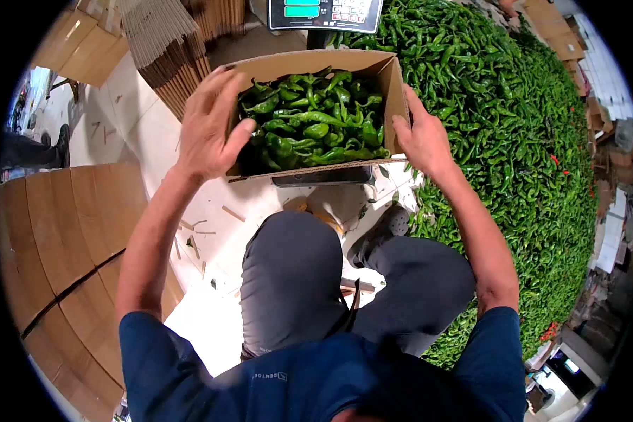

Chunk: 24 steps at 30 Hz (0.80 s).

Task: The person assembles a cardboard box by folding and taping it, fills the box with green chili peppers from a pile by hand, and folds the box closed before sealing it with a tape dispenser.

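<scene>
An open cardboard box [359, 59] full of green peppers [316, 119] rests on a scale, whose display [323, 14] stands behind it. My left hand [212, 125] is at the box's left side, fingers apart and slightly blurred, with the thumb over the rim. On the right side, my right hand [425, 135] grips the box wall, its thumb at the inner edge and its fingers outside. Part of the scale's dark base shows under the box's near edge.
A large heap of green peppers [513, 155] with a few red ones covers the right side. Folded cardboard [163, 53] stands at the upper left, and closed cartons [63, 232] lie at the left. Another person's leg and shoe [62, 146] show at the far left.
</scene>
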Motion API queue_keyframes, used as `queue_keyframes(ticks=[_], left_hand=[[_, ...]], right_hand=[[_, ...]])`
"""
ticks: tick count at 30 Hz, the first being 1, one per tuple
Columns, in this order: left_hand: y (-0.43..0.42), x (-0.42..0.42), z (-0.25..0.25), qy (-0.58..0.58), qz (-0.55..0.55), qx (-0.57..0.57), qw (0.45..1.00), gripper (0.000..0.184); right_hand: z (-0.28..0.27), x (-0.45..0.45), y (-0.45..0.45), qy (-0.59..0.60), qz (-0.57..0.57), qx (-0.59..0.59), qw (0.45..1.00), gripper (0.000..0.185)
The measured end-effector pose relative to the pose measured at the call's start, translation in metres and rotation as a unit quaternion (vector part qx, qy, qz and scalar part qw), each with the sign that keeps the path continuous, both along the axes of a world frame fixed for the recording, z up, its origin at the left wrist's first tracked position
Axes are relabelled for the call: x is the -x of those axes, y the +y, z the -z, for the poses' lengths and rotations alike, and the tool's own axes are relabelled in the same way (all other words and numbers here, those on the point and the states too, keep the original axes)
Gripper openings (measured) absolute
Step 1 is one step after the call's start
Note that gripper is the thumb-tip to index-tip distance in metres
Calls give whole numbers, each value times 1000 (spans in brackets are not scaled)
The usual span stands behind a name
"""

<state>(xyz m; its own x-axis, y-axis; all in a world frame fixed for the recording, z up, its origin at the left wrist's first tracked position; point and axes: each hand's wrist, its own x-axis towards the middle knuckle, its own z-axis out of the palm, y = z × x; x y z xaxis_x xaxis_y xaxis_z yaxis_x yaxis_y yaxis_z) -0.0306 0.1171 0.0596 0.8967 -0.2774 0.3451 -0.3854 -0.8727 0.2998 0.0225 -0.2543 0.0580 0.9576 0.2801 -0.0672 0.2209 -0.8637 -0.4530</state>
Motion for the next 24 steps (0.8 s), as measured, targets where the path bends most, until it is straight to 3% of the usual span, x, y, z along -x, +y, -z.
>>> queue_keyframes(ticks=[1,5,6,9,10,13,21,24], left_hand=[[3,-7,1,-31,64,-38,997,70],[-32,-33,4,70,201,-60,975,92],[-45,-39,9,59,214,-89,971,96],[-80,-53,35,49,259,-116,958,103],[-83,-55,36,52,243,-116,962,103],[-85,-50,37,84,234,-132,960,104],[-90,-44,57,103,212,-129,963,108],[-89,-41,51,99,185,-103,972,113]], right_hand=[[-4,-2,2,1,-3,5,1000,66],[-9,-8,14,-3,-114,67,991,68],[-29,-11,27,90,-127,97,983,71],[15,-13,31,33,-223,10,974,75],[28,-17,27,6,-233,-6,972,76],[1,-24,26,224,-184,-66,955,74],[25,-31,55,180,-254,107,944,69],[17,-28,49,167,-268,79,945,70]])
